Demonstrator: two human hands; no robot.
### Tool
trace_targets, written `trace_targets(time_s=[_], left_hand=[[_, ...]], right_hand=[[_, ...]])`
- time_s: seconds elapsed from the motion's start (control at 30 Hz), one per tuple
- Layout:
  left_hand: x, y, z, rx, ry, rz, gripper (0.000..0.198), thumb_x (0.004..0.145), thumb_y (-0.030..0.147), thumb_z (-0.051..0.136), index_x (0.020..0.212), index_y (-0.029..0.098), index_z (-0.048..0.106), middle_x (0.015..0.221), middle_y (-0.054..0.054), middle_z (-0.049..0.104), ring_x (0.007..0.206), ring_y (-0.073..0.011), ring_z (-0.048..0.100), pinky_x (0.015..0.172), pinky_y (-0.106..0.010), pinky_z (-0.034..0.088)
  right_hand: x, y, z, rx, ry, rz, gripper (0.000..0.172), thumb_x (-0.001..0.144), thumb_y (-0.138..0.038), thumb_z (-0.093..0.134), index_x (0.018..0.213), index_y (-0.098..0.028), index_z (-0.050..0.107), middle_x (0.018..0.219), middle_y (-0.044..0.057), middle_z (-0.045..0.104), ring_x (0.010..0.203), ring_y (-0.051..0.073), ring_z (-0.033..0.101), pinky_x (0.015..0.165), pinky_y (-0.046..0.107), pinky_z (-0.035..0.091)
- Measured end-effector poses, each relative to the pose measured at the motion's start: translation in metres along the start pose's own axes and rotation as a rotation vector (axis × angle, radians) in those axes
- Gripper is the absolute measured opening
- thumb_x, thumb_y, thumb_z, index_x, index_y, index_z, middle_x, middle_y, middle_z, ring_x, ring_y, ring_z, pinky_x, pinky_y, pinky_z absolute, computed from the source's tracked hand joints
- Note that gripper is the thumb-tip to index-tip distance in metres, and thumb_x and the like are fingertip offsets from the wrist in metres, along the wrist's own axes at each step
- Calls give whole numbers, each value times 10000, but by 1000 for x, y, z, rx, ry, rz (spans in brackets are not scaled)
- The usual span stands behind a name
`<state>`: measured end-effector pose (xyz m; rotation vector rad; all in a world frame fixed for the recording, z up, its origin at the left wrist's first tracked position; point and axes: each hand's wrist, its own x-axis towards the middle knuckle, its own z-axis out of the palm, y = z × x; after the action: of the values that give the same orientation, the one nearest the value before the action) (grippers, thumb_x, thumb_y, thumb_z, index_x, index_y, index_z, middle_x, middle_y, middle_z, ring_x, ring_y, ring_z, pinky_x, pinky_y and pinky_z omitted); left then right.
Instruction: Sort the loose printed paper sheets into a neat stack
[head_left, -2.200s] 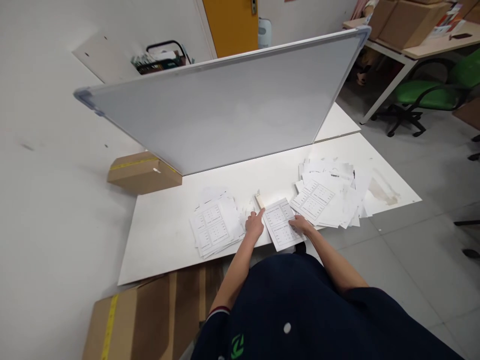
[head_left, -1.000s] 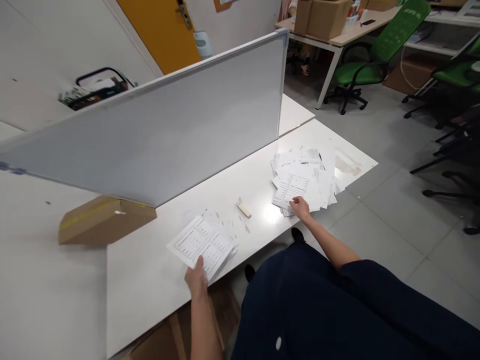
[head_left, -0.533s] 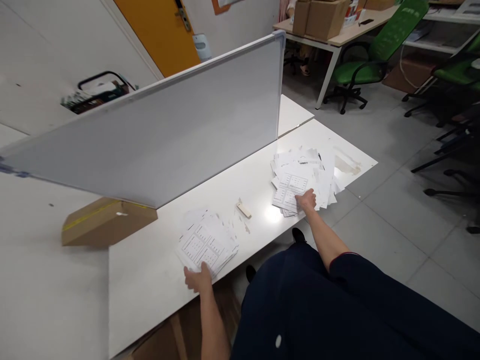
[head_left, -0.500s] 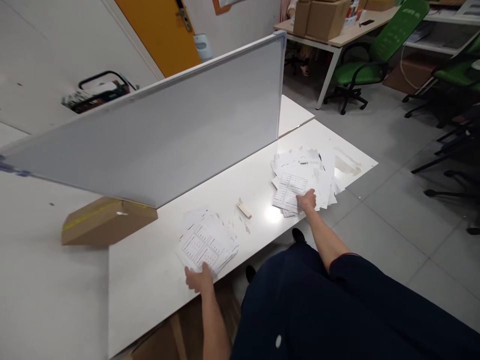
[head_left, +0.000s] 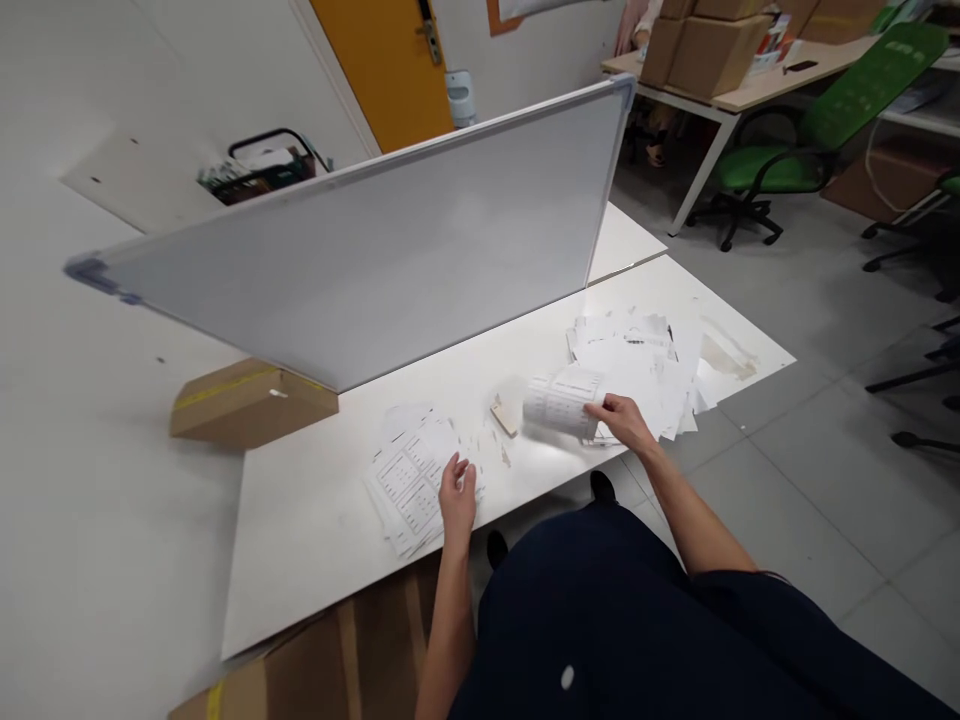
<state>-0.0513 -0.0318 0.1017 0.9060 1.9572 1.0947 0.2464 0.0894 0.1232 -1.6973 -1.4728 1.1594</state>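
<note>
On a low white board (head_left: 315, 540) lie two heaps of printed sheets. My left hand (head_left: 457, 495) rests with loose, spread fingers at the right edge of the left stack of sheets (head_left: 409, 480). My right hand (head_left: 621, 420) pinches one printed sheet (head_left: 561, 402), which curls as it hangs above the board between the two heaps. The right pile of sheets (head_left: 645, 370) is loose and untidy. A small pale block (head_left: 504, 414) lies between the heaps, just left of the lifted sheet.
A large whiteboard (head_left: 390, 250) leans upright behind the board. A cardboard box (head_left: 247, 402) lies at the left and flattened cardboard (head_left: 322, 660) at the near edge. Green office chairs (head_left: 795, 150) and a desk with boxes (head_left: 720, 60) stand at the far right.
My right hand has lifted one sheet off the right pile and carried it left. My left hand has moved from the left stack's near edge to its right side.
</note>
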Motion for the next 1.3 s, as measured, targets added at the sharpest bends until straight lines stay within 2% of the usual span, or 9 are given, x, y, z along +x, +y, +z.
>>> trace_targets(time_s=[0.17,0.33,0.47,0.6,0.67,0.73,0.87,1.03,1.3], left_hand=[[-6,43,11,-314,-352,-126,609,816,583,292,1197,154,497,1110,-151,590,1045,-222,542,867,-355,421],[-16,55,3,-486,-323,-162,537,754,521,498,1079,101,579,920,-133,655,900,-230,595,816,-375,448],[-17,51,-8,-518,-219,-120,415,709,472,581,896,105,632,807,-82,654,847,-200,584,810,-346,437],[-16,45,-21,-546,-89,-89,306,681,437,624,736,137,605,713,-19,615,778,-153,560,796,-301,419],[-16,44,-24,-564,-50,-67,279,690,418,621,747,146,592,713,-4,602,770,-138,549,793,-287,410],[-15,44,-25,-565,-49,-46,259,707,401,609,775,152,586,727,3,595,776,-127,541,803,-278,399],[-17,49,-18,-528,-50,-44,253,714,400,602,763,153,578,696,11,574,766,-118,527,809,-262,384],[-26,64,-9,-477,-82,31,299,776,434,511,838,152,587,771,-22,592,788,-138,528,780,-264,394],[-39,82,-5,-377,-84,107,267,805,421,467,804,170,559,751,-3,566,716,-116,497,739,-246,395]], right_hand=[[-35,-63,20,134,-372,-117,351,634,-480,604,772,-158,633,776,52,639,761,227,571,603,275,444],[-48,-77,37,102,-557,-117,356,683,-511,548,605,-164,561,620,10,576,590,151,520,502,226,383],[-37,-71,27,-77,-498,-172,464,778,-547,395,508,-171,430,482,-20,435,469,98,388,438,214,278],[-22,-72,-6,-274,-206,-296,400,796,-504,405,575,-181,483,549,4,502,537,128,444,503,229,312],[-19,-77,-20,-229,-56,-300,352,782,-496,439,661,-182,541,612,18,548,587,146,482,537,240,339],[-20,-83,-26,-38,-30,-272,333,761,-499,475,766,-183,577,662,20,574,616,155,506,556,253,366],[-27,-93,-3,357,-163,-237,355,734,-494,510,882,-176,568,679,13,571,632,150,511,575,270,403],[-37,-94,46,143,-99,-217,343,699,-483,536,573,-184,425,528,-50,380,520,90,353,462,211,290],[-48,-92,75,35,-59,-224,361,742,-495,480,577,-199,354,516,-63,314,508,90,305,459,212,251]])
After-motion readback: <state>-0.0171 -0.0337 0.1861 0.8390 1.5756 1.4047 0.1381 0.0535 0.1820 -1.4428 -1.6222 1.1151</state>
